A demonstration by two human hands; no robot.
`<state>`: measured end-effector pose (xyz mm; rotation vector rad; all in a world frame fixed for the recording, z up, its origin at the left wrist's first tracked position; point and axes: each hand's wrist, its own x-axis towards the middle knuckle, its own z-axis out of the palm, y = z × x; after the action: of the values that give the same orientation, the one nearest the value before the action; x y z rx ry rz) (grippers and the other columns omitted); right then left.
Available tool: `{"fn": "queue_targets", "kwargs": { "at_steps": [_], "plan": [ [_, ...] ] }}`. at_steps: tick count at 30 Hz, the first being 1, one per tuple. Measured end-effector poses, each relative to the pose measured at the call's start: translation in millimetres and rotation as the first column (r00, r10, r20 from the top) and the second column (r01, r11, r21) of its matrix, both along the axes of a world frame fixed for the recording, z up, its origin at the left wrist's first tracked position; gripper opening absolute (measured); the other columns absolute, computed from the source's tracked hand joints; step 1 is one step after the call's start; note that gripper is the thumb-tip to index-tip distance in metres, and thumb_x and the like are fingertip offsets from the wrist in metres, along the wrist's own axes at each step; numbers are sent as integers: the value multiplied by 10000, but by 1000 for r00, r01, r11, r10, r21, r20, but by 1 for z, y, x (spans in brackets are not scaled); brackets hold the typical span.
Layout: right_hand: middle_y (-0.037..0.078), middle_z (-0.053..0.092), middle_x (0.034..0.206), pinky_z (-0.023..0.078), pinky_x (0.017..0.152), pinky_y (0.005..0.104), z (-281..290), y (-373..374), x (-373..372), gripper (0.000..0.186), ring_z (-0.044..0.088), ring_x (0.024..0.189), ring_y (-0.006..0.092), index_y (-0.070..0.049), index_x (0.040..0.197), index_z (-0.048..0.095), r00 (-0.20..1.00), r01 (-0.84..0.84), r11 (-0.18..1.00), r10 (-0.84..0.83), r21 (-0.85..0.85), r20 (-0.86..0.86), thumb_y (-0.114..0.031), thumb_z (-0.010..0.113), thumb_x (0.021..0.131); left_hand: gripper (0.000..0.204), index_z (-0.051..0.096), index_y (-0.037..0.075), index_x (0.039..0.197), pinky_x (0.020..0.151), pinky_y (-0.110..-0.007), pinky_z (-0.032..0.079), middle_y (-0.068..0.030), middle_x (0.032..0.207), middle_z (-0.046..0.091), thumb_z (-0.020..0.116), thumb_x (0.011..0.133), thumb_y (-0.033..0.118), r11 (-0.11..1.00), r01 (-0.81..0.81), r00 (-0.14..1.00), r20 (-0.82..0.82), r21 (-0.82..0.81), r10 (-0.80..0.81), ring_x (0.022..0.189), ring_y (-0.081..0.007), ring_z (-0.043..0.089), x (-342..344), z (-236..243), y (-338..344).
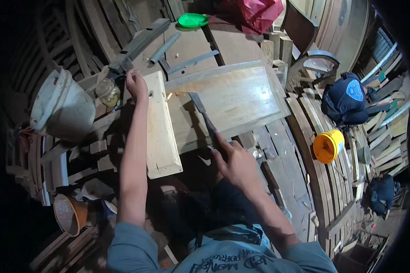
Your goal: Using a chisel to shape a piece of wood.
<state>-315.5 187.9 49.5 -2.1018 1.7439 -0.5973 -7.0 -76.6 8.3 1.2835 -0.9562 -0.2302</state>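
A pale wooden board (161,136) lies lengthwise before me, partly over a wide, worn panel (232,100). My left hand (136,86) grips the board's far end, fingers curled at its left corner. In my right hand (234,164) is a long chisel-like tool (200,109) with a flat metal blade. The blade's tip is just right of the board's upper edge, beside small pale shavings (169,96). A glass jar (108,95) stands left of my left hand.
White bucket (70,113) left; orange bucket (70,216) lower left; yellow bucket (328,146) right. Metal bars (164,48), a green dish (191,20) and red bag (262,13) lie beyond. Two dark-clothed people (344,98) (380,195) are among timber stacks at right.
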Motion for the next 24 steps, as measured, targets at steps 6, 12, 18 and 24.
{"fn": "queue_targets", "kwargs": {
  "at_steps": [6,12,18,24],
  "plan": [
    [193,589,900,531,621,477,-21,-34,-20,536,649,717,375,-231,1385,500,980,57,995,-71,-83,-184,-336,613,871,525,376,164,1420,962,-526,420,-151,1350,477,389,980,450,604,627,419,-440,-492,-794,1229,-279,452,-71,137,212],
    [154,599,988,531,667,489,0,-79,-5,455,638,875,335,-191,1312,548,937,-81,986,25,-145,-350,-315,590,877,780,161,340,1532,817,-537,428,-151,1521,244,473,887,650,290,681,64,-339,-673,-938,1263,-296,357,-134,221,401],
    [202,598,1099,502,829,449,-17,-139,56,416,594,956,374,-70,1251,582,956,-275,867,291,-415,-24,-151,605,843,633,319,388,1479,999,-658,334,-72,1495,297,612,918,407,158,472,-234,-296,-867,-926,1220,-329,424,-149,200,429],
    [232,600,1083,481,855,462,-90,-200,111,413,589,947,416,-76,1233,619,943,-223,875,305,-430,132,-41,570,824,674,345,432,1460,1036,-685,341,-46,1541,221,690,886,360,214,489,-367,-422,-846,-829,1230,-383,413,-159,222,432]
  ]
}}
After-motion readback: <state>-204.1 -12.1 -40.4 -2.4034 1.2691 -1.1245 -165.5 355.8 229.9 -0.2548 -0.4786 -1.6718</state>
